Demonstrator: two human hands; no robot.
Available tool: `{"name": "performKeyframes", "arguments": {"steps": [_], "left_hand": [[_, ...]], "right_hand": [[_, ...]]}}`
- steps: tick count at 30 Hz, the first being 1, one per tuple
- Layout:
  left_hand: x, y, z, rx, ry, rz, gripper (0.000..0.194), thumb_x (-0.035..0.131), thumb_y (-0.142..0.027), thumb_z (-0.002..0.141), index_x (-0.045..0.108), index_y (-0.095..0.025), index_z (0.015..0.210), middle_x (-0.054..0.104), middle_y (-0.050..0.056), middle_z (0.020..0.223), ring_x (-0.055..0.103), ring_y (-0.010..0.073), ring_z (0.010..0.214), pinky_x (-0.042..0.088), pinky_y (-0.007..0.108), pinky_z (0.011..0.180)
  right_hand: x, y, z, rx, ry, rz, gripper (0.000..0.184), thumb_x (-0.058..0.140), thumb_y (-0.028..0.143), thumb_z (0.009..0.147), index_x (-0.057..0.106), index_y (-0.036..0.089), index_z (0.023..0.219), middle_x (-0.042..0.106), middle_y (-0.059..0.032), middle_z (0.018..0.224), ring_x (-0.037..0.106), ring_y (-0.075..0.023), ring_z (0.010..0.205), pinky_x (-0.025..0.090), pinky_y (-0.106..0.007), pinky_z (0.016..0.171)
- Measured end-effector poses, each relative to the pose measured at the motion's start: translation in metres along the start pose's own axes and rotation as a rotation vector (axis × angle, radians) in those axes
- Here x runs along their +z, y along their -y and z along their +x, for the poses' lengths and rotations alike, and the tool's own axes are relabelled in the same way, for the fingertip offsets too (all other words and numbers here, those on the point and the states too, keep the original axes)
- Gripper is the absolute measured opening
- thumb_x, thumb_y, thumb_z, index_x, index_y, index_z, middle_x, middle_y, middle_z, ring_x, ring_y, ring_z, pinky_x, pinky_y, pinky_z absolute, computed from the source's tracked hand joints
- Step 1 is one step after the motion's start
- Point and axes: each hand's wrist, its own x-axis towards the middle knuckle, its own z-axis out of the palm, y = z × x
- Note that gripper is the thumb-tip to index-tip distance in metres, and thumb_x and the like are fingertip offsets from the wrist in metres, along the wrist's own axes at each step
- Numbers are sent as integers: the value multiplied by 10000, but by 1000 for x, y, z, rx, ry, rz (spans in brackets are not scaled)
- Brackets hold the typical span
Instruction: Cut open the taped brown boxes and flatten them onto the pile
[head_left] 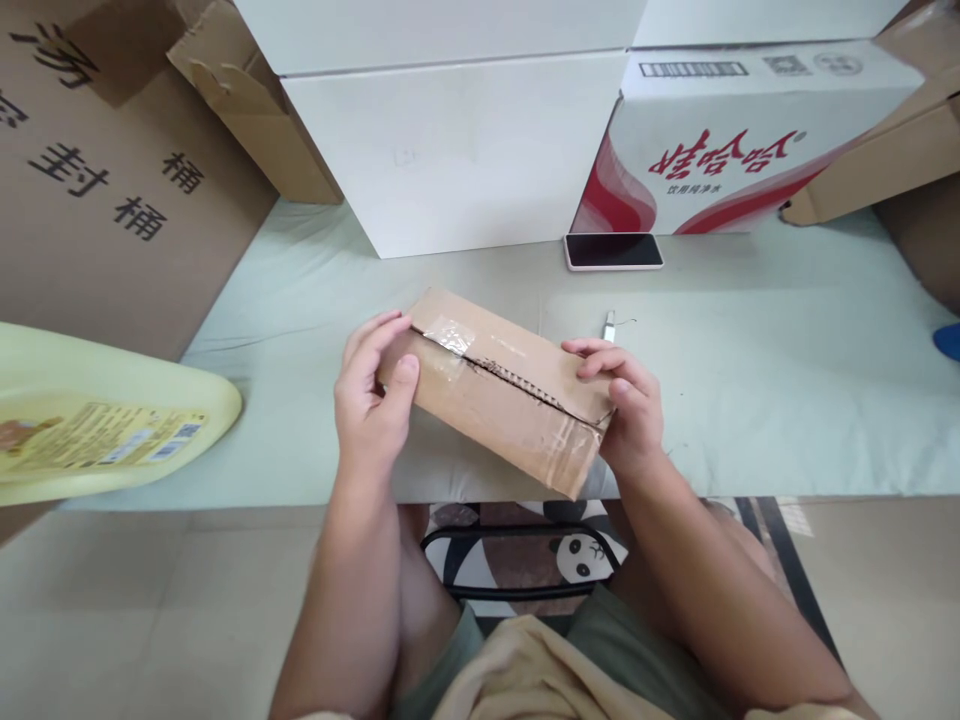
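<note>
A small brown cardboard box (499, 400) is held tilted above the front part of the cloth-covered surface. Along its top runs a seam with a torn, ragged stretch, and clear tape crosses it near the left end. My left hand (375, 390) grips the left end, thumb on the near side and fingers over the far corner. Around the right end my right hand (626, 405) is closed, its thumb and fingers at the corner. Just beyond the right fingers lies a small pale tool (609, 325), its lower part hidden; I cannot make out its kind.
A phone (613, 251) lies in front of white cartons (465, 160) and a red-and-white carton (720, 150) at the back. To the left are a yellow-green bottle (112, 420) and a large brown carton (112, 210). Something blue (948, 341) shows at the right edge.
</note>
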Motion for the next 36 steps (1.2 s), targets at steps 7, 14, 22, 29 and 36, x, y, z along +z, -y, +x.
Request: {"name": "performKeyframes", "arguments": {"steps": [7, 14, 22, 29, 36], "left_hand": [[-1, -1, 0, 12, -3, 59, 296, 628, -430, 983, 752, -286, 1210, 679, 64, 1350, 615, 258, 1320, 456, 463, 1207], [4, -3, -3, 109, -38, 120, 296, 541, -406, 1038, 766, -271, 1177, 595, 95, 1360, 625, 238, 1239, 482, 448, 1167], [19, -8, -8, 168, -170, 95, 375, 505, -502, 1027, 735, -253, 1189, 562, 108, 1366, 578, 266, 1273, 444, 511, 1183], [20, -3, -9, 96, -249, -9, 370, 467, -497, 1025, 695, -273, 1211, 592, 94, 1343, 561, 268, 1341, 435, 487, 1202], [18, -5, -9, 123, -214, 62, 346, 566, -489, 980, 706, -266, 1205, 617, 92, 1290, 589, 279, 1281, 439, 527, 1202]], "right_hand": [[-1, 0, 2, -4, 43, -23, 139, 745, 395, 846, 715, 266, 804, 765, -47, 1100, 680, -269, 1114, 520, -435, 966], [0, 3, 3, 18, 50, -37, 93, 659, 215, 819, 672, 248, 734, 748, -36, 1113, 693, -240, 1067, 524, -444, 996], [1, 1, 2, 8, 45, -39, 119, 676, 322, 839, 655, 245, 751, 735, -53, 1107, 683, -257, 1068, 525, -468, 1009], [-3, -1, 4, 41, 67, 27, 171, 714, 402, 848, 692, 253, 768, 747, -52, 1108, 684, -260, 1077, 525, -451, 990], [-3, 1, 5, 34, 76, -48, 89, 641, 233, 821, 673, 249, 740, 740, -41, 1109, 686, -244, 1090, 513, -475, 1050]]}}
